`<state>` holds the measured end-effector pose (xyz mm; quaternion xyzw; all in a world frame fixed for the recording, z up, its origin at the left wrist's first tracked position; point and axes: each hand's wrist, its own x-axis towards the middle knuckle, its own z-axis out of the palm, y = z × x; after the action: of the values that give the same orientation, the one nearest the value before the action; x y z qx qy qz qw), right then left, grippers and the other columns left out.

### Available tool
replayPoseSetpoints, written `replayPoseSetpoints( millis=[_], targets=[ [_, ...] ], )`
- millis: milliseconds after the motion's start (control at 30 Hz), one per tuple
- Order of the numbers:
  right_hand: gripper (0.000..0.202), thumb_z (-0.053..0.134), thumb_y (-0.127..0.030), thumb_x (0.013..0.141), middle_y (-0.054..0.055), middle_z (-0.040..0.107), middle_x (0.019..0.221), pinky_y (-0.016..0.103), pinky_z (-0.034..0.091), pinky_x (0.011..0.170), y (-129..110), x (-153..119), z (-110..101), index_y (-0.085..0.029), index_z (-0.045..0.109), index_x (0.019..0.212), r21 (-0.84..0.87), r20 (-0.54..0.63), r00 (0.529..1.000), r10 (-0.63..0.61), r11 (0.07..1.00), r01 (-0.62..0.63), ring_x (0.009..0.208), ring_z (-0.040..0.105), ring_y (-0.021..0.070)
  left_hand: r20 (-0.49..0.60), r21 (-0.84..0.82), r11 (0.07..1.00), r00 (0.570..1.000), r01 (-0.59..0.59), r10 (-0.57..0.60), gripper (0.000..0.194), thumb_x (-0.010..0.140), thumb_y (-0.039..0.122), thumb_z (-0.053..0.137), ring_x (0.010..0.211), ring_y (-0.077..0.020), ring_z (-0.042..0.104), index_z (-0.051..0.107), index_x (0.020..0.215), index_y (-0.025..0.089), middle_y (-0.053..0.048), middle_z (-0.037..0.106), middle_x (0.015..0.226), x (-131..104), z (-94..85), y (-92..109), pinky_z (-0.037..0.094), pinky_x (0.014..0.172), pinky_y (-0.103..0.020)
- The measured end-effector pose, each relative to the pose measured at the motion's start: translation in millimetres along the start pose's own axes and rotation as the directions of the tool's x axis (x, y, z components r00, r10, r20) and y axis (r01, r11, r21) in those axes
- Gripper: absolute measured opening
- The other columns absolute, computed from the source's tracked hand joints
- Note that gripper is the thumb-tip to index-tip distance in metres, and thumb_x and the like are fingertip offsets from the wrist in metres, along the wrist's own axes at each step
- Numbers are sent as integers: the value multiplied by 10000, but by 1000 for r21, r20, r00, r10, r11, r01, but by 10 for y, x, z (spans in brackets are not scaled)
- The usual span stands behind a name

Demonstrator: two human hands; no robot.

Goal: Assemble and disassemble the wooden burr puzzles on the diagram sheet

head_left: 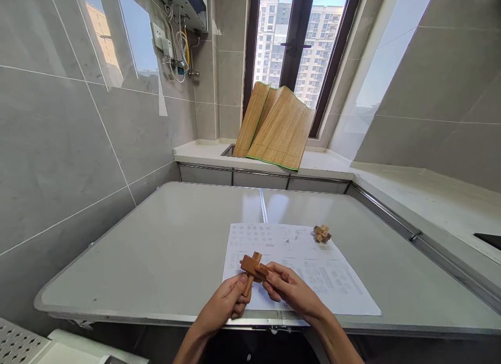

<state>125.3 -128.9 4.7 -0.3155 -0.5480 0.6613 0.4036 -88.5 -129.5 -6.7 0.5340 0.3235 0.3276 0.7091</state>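
Observation:
Near the front edge of the table, my left hand [230,300] pinches the lower end of a brown wooden interlocking piece [252,266]. My right hand [287,285] has its fingers closed on the right end of that same piece. The piece is made of several crossed wooden bars and is held above a printed paper sheet [313,270]. A second, lighter wooden puzzle [322,233] rests at the sheet's upper right corner. My fingers hide part of the held piece.
The sheet lies on a pale folding table [156,249] with a metal seam. Behind it, a folded bamboo mat [279,126] leans on a white counter [203,151] by the window. A tiled wall rises at the left, and a white perforated item [23,343] is at the lower left.

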Motion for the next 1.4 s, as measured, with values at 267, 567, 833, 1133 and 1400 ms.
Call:
replayPoseSetpoints(
  millis=[267, 567, 833, 1133, 1400],
  targets=[
    [439, 586, -626, 943, -44, 472, 680, 274, 290, 622, -16, -17, 69, -188, 609, 981, -167, -84, 996, -33, 986, 19, 593, 352, 110, -18, 16, 999, 999, 48, -48, 526, 897, 723, 536, 478, -50, 160, 462, 905, 203, 102, 271, 640, -11, -2, -27, 144, 446, -209],
    [472, 565, -658, 937, -43, 472, 690, 273, 304, 621, -58, -62, 65, -191, 608, 989, -165, -38, 999, -22, 986, 15, 594, 362, 110, 159, -19, 1000, 987, 25, -21, 455, 928, 609, 605, 512, -50, 226, 553, 1031, 169, 69, 331, 716, -101, 32, 112, 327, 488, -203],
    [404, 492, -603, 996, -28, 496, 689, 281, 281, 608, -290, -181, 124, -217, 594, 931, -362, 62, 997, -48, 930, 67, 617, 383, 135, 209, -68, 997, 977, -19, 33, 451, 914, 615, 625, 459, -37, 183, 541, 982, 177, 96, 304, 622, -108, -75, 41, 215, 450, -201],
    [385, 582, -575, 969, -16, 577, 684, 279, 350, 638, -156, -234, 132, -191, 583, 940, -31, 53, 998, 34, 999, -32, 571, 419, 112, 125, 122, 993, 992, -9, -6, 572, 894, 746, 518, 384, -54, 274, 510, 816, 179, 80, 447, 427, -46, -22, 34, 202, 452, -217],
    [424, 711, -582, 866, -26, 518, 671, 254, 300, 532, -150, -394, -280, -188, 562, 812, 160, -413, 909, 48, 987, 21, 532, 348, 94, 15, 173, 984, 999, 37, -40, 504, 896, 676, 587, 419, -51, 263, 472, 769, 202, 95, 421, 502, -38, 144, 188, 278, 462, -205]
  ],
)
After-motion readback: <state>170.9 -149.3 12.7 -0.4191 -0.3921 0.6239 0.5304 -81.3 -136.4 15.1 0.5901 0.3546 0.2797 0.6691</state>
